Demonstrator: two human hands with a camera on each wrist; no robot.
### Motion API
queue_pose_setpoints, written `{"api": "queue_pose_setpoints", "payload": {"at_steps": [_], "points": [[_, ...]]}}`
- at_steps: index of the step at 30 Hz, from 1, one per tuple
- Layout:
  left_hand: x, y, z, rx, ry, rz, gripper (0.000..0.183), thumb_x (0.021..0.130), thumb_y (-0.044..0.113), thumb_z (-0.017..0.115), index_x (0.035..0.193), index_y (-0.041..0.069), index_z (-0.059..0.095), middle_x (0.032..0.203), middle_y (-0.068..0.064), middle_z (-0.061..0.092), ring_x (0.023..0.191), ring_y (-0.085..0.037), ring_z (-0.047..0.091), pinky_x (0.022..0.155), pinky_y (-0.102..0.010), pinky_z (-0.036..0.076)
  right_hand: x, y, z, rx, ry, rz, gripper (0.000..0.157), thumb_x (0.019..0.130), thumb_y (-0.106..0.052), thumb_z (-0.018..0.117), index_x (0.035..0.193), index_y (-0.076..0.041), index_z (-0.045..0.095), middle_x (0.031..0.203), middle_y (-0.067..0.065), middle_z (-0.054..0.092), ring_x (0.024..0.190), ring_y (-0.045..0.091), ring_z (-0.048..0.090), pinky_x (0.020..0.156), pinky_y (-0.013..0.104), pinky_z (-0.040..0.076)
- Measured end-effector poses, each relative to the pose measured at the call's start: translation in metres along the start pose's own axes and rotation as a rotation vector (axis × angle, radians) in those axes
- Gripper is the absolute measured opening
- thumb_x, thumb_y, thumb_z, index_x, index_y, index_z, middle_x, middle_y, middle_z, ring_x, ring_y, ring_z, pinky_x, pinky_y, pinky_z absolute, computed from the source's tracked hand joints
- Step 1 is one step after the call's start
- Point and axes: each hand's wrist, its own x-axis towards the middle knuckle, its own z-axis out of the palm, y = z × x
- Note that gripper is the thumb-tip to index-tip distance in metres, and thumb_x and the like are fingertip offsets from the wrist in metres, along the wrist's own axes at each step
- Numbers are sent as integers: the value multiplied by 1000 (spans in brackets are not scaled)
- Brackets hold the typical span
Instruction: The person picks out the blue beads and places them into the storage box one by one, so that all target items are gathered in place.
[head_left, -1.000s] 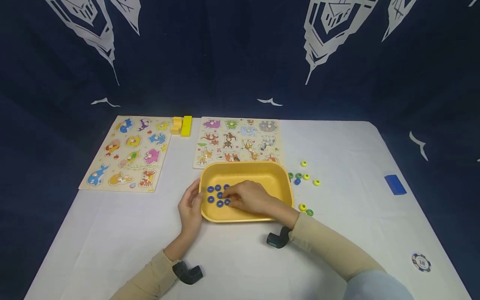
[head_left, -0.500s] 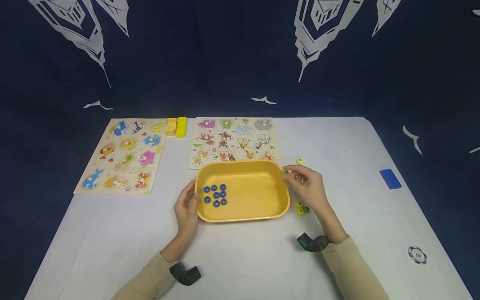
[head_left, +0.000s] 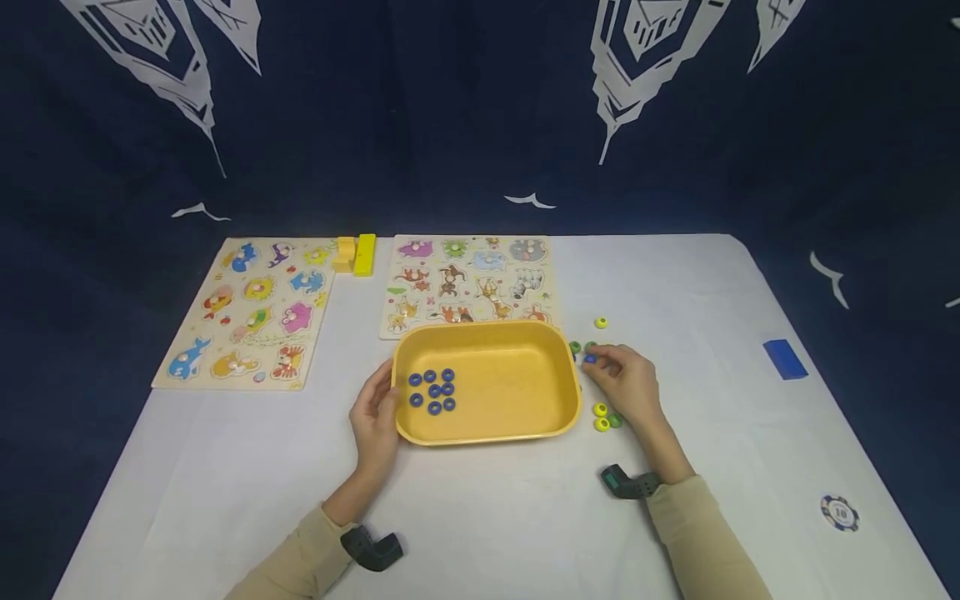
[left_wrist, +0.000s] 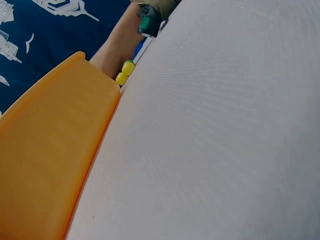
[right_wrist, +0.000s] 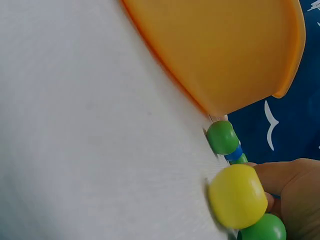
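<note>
A yellow tray (head_left: 517,379) sits in the middle of the table, with several small blue rings (head_left: 434,391) lying flat in its left part. My left hand (head_left: 375,421) holds the tray's left end, thumb by the rim. Just beyond the right end, my right hand (head_left: 633,387) pinches a blue bead (head_left: 591,359) between thumb and fingertips. Green beads (head_left: 575,347) lie close to those fingertips. In the right wrist view, a large-looking yellow bead (right_wrist: 237,196) partly covers the fingers of the right hand (right_wrist: 297,187).
Two animal puzzle boards (head_left: 247,317) lie at the back, one partly behind the tray. Yellow blocks (head_left: 364,255) stand between them. Yellow beads (head_left: 601,410) with a green one lie below the right hand. A blue rectangle (head_left: 785,359) and a poker chip (head_left: 839,513) are far right.
My right hand has left the rings inside the tray, moved right over the rim to the beads, passed a green bead, and now pinches a blue one. The left hand stays at the tray.
</note>
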Motion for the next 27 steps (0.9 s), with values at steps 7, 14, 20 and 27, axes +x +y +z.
{"api": "queue_pose_setpoints", "payload": {"at_steps": [7, 14, 20, 27], "points": [[1, -6, -1, 16, 0, 18, 41, 88, -1, 44, 126, 10, 47, 125, -9, 50, 114, -25, 49, 93, -27, 46, -2, -2, 2, -51, 7, 5, 25, 75, -22, 70, 97, -12, 65, 70, -2, 58, 55, 11, 43, 42, 18, 36], [0, 2, 0, 15, -15, 6, 41, 87, -6, 43, 127, 3, 45, 125, -13, 50, 113, -29, 48, 94, -31, 46, -3, -8, -6, -51, 36, 0, 21, 77, -22, 67, 93, -9, 62, 66, -1, 57, 52, 11, 42, 39, 18, 35], [-1, 18, 3, 21, -24, -7, 39, 87, -4, 42, 127, -3, 43, 123, -19, 49, 111, -35, 47, 93, -36, 46, 5, -32, -25, 41, 117, -99, 20, 77, -23, 67, 90, -9, 61, 68, -2, 59, 52, 10, 42, 39, 15, 32], [-1, 21, 3, 18, -13, 7, 38, 87, -4, 43, 126, -4, 43, 123, -20, 49, 111, -36, 47, 93, -34, 46, 26, -90, -26, 107, 5, -318, 16, 77, -18, 67, 89, -11, 61, 70, -3, 62, 51, 7, 45, 38, 16, 35]]}}
